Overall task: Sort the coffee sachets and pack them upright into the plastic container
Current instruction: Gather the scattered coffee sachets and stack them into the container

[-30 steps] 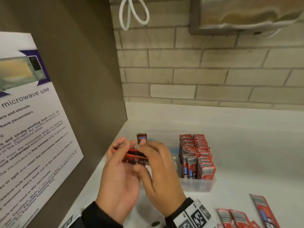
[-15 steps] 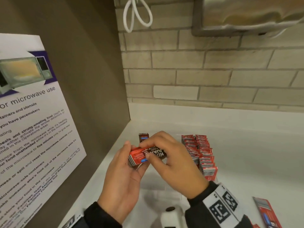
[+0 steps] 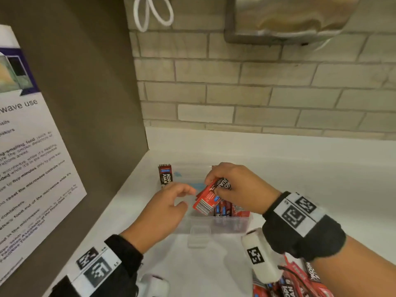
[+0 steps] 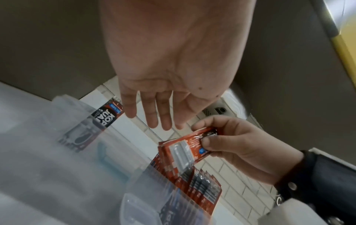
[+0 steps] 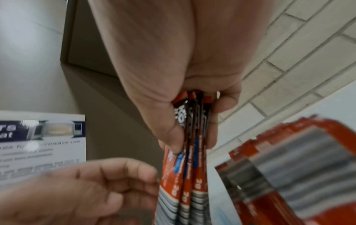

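White counter (image 3: 300, 189) under brick wall. Right hand (image 3: 240, 187) pinched sachet bundle (image 3: 209, 199) tilted over plastic container (image 3: 214, 224); left hand (image 3: 162, 207) empty, fingers relaxed. Best squared upright, then slid beside packed row (image 3: 232, 210).

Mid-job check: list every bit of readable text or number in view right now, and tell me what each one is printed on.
"KOPI JUAN": lone upright sachet at the container's far left corner.
"JUAN": bundle of sachets pinched in the right hand.
"20": lower ends of the bundle, right wrist view.
"wave use", "five minutes", "reset the microwave controls": wall poster; its smaller lines are too blurred to read.
Wrist bands: square codes only.
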Demonstrator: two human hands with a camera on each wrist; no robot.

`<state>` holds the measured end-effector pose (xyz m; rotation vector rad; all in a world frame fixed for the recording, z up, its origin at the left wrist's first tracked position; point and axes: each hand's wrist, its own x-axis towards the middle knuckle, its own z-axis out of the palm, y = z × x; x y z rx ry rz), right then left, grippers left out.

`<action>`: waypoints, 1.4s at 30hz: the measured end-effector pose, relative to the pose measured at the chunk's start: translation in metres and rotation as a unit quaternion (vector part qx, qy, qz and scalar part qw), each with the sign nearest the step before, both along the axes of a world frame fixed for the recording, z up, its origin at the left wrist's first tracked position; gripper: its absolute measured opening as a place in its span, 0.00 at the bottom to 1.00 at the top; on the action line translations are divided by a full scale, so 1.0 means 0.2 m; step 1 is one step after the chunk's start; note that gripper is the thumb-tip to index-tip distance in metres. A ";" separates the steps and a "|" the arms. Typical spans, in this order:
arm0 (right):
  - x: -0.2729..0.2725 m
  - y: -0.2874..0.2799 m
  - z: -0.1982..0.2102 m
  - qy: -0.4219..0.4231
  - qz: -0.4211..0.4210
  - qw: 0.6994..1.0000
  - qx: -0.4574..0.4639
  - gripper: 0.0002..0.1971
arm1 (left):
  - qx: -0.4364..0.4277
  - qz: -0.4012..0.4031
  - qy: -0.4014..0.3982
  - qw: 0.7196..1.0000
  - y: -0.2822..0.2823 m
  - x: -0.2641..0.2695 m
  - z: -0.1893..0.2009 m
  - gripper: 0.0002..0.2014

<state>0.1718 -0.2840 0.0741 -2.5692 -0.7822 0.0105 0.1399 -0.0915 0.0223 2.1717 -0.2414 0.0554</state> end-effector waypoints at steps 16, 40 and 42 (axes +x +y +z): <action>0.00 0.05 -0.08 -0.074 -0.054 0.983 -0.156 0.18 | 0.126 -0.086 0.072 0.986 -0.11 0.12 -0.01 0.19; -0.01 -0.18 -0.23 0.105 -0.296 0.841 0.441 0.18 | 0.111 -0.148 0.229 0.956 -0.28 0.24 0.04 0.32; -0.01 -0.18 -0.30 0.193 -0.307 0.784 0.503 0.19 | 0.081 -0.163 0.241 0.953 -0.30 0.24 0.04 0.29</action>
